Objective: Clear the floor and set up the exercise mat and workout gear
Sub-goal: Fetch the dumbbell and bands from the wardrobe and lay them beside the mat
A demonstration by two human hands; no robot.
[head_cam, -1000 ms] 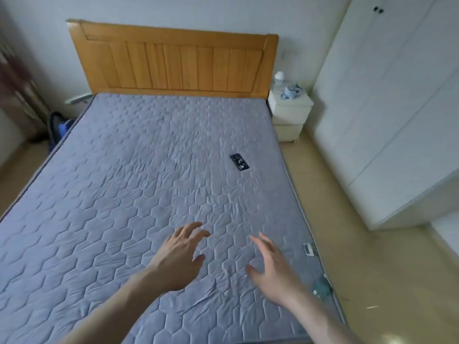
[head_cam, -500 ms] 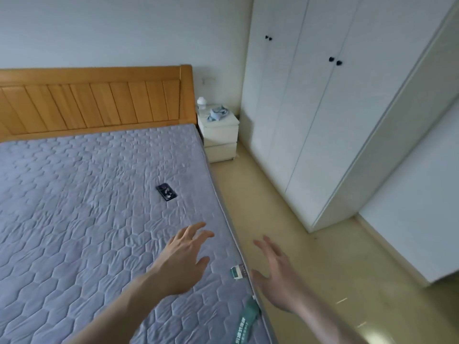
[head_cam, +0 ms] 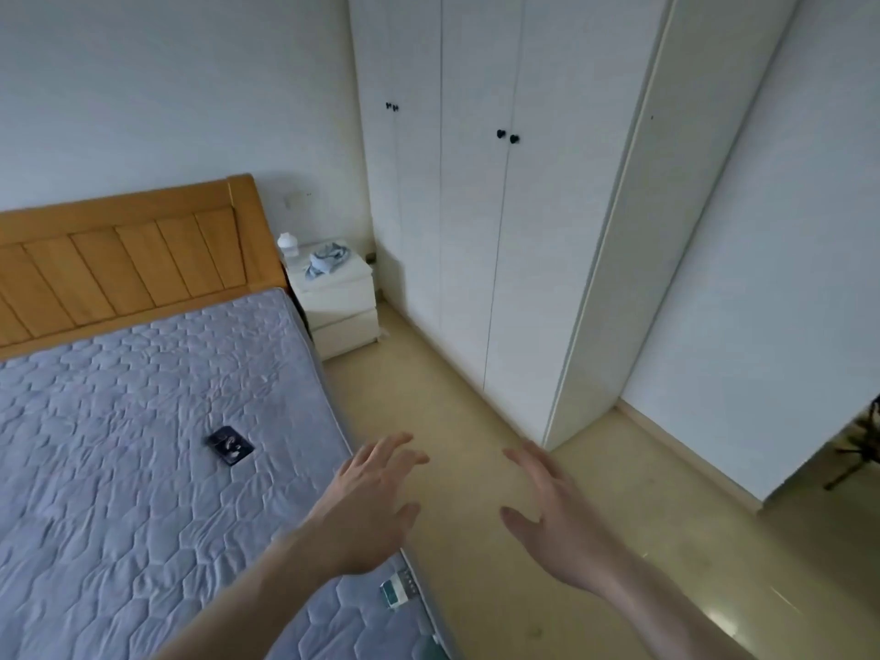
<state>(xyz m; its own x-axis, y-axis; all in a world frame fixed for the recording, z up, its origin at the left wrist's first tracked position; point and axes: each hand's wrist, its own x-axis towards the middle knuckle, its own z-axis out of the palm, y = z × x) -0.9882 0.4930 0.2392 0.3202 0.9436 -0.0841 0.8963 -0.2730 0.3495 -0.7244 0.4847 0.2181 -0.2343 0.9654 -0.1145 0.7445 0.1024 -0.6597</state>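
My left hand [head_cam: 369, 507] is stretched forward over the right edge of the bed, fingers spread, holding nothing. My right hand [head_cam: 557, 521] hovers over the beige floor [head_cam: 457, 421] between the bed and the wardrobe, fingers apart and empty. No exercise mat or workout gear shows in the head view. The strip of floor beside the bed is bare.
A grey quilted mattress [head_cam: 119, 469] with a wooden headboard [head_cam: 128, 264] fills the left; a dark phone [head_cam: 231, 446] lies on it. A white nightstand [head_cam: 335, 297] stands by the headboard. A tall white wardrobe [head_cam: 514, 231] lines the right side. A dark stand [head_cam: 859, 450] shows at the right edge.
The view has swung right, from the bed to the wardrobe and floor. Both hands now reach over the bed edge and floor, still empty and spread.
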